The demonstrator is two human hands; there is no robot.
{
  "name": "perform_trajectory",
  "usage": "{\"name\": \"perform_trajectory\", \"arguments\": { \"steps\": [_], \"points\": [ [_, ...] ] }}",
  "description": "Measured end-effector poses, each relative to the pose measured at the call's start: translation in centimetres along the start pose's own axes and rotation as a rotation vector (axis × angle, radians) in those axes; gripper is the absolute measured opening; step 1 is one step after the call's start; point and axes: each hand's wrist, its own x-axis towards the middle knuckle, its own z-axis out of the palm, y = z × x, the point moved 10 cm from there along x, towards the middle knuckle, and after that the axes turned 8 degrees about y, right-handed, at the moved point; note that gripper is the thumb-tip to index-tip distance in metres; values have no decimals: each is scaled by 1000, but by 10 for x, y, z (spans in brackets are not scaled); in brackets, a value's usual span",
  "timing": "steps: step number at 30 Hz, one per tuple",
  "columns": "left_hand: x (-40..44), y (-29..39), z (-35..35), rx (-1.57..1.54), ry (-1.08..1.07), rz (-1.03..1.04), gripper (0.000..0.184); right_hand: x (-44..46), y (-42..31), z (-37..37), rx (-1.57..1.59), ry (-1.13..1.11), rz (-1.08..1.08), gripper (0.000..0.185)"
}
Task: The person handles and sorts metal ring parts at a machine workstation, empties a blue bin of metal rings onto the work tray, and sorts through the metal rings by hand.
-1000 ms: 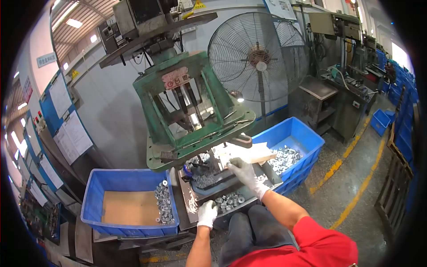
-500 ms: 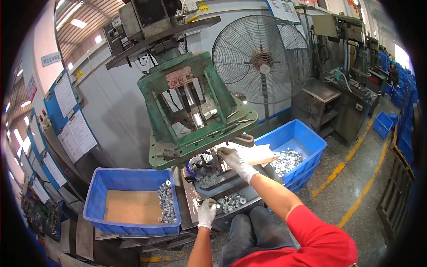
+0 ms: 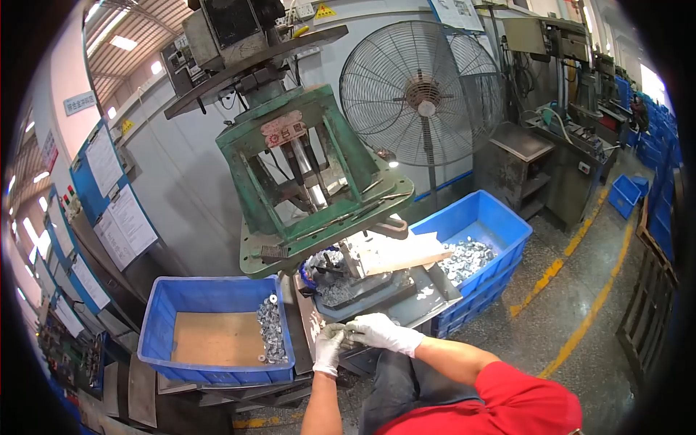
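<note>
My left hand point(image 3: 329, 348), in a white glove, is closed in front of the press, its fingertips pinched together. Meeting it from the right is my gloved right hand point(image 3: 384, 335), fingers bent and closed at the left fingertips. Anything between them is too small and covered to make out. Both hands are at the front edge of the metal work tray point(image 3: 428, 290), and the right one covers most of the small metal parts lying there. Behind them, the green press point(image 3: 319, 235) stands over a dark fixture point(image 3: 337, 286) with metal shavings around it.
A blue bin point(image 3: 217, 284) with small metal parts point(image 3: 271, 330) stands left. Another blue bin point(image 3: 500, 250) holds more metal parts point(image 3: 467, 259) at right. Pale cardboard point(image 3: 402, 257) slopes beside the fixture. A large fan point(image 3: 424, 94) stands behind.
My right hand has come back from the fixture under the press, down and toward me, to meet my left hand. My left hand has stayed near the tray's front edge.
</note>
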Motion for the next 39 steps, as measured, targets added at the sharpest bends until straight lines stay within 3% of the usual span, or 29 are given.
{"name": "perform_trajectory", "arguments": {
  "steps": [6,10,12,14,16,20,21,24,28,29,31,32,33,36,39],
  "points": [
    [-15,14,18,7,-131,-42,16,-7,9,-4,153,-24,184,22],
    [-18,20,23,-54,-108,-25,17,-4,22,-33,373,144,380,19],
    [-12,9,7,206,47,31,16,12,35,-68,525,279,518,18],
    [-5,19,12,662,94,440,25,30,67,-83,728,413,593,22],
    [-33,50,54,1161,101,557,35,55,87,-113,619,499,700,31],
    [-12,22,45,967,-50,376,36,84,90,-112,334,471,422,39],
    [-12,20,42,915,-60,342,36,81,100,-102,390,391,573,39],
    [-12,21,40,990,-20,332,35,81,103,-100,249,329,581,41],
    [-8,16,38,927,-57,352,34,84,101,-103,252,355,583,43],
    [-6,10,37,877,-77,344,35,86,108,-95,321,286,666,42],
    [-1,1,34,775,-110,385,40,94,117,-94,198,286,608,41],
    [-6,13,39,924,-96,388,41,99,122,-93,125,282,580,41],
    [-9,21,44,874,-116,456,41,103,126,-93,133,297,560,40],
    [0,2,38,887,-122,301,39,113,123,-99,182,329,599,37],
    [-4,8,40,965,-76,344,43,130,124,-97,147,259,526,34]
  ]
}}
